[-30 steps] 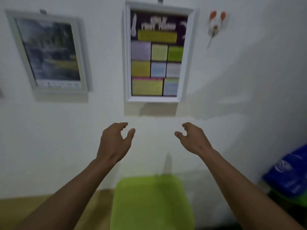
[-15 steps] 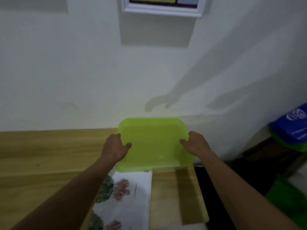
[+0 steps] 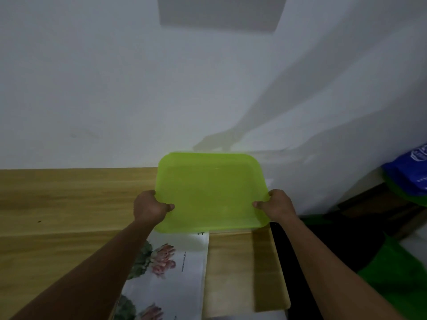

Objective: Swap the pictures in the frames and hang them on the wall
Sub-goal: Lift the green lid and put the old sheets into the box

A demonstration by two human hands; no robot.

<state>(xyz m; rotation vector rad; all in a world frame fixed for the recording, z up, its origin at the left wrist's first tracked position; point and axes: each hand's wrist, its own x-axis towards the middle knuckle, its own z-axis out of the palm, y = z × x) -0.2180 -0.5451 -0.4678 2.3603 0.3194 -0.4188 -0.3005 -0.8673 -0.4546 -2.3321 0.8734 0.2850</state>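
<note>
Since 1 s ago, when both hands hung empty below 2 hung frames, the gaze has dropped. Left hand (image 3: 150, 207) and right hand (image 3: 278, 206) now curl round the side rims of a green tray (image 3: 210, 181), translucent plastic with rounded corners. The frames are out of view. A glossy floral print (image 3: 171, 273) lies flat on the woodgrain table (image 3: 69, 204), its far edge under the tray. Judged: tray handling, not frame work.

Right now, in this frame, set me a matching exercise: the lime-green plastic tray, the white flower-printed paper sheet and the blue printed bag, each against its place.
1. lime-green plastic tray
2. white flower-printed paper sheet
3. blue printed bag

A. far right, by the wall
B. flat on the wooden table
C. gripped at its side edges by the left hand and right hand

Pairs: 1-C, 2-B, 3-A.
</note>
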